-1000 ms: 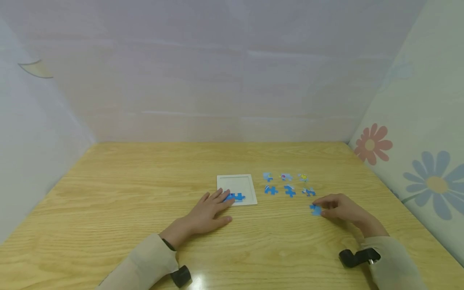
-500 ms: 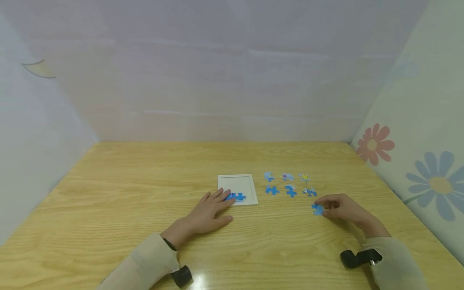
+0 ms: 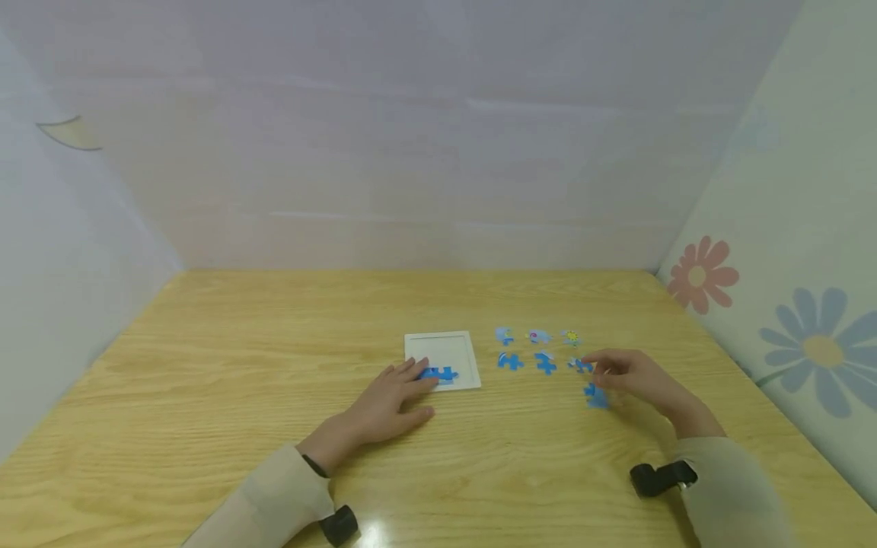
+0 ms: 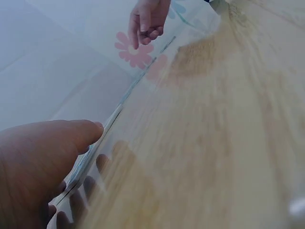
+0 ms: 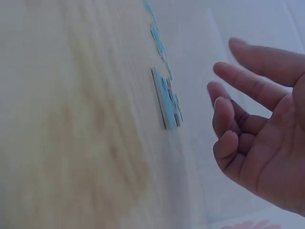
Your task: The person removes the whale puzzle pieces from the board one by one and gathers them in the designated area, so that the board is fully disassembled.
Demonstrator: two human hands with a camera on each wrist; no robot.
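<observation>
just below the loosely spread fingertips of the right hand, a blue puzzle piece lies flat on the table; it looks thin, light and stiff, best pinched by its edges. left hand rests flat, fingers straight, on the white tray.

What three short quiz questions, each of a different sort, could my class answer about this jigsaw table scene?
1. True or false: the left hand lies flat with its fingers on the white tray.
2. How many loose puzzle pieces lie on the table outside the tray? A) four B) seven C) ten
3. Fill in: the right hand holds ____; the nearest blue piece lies free beside it.

Key: 1 true; 2 B; 3 nothing
</observation>
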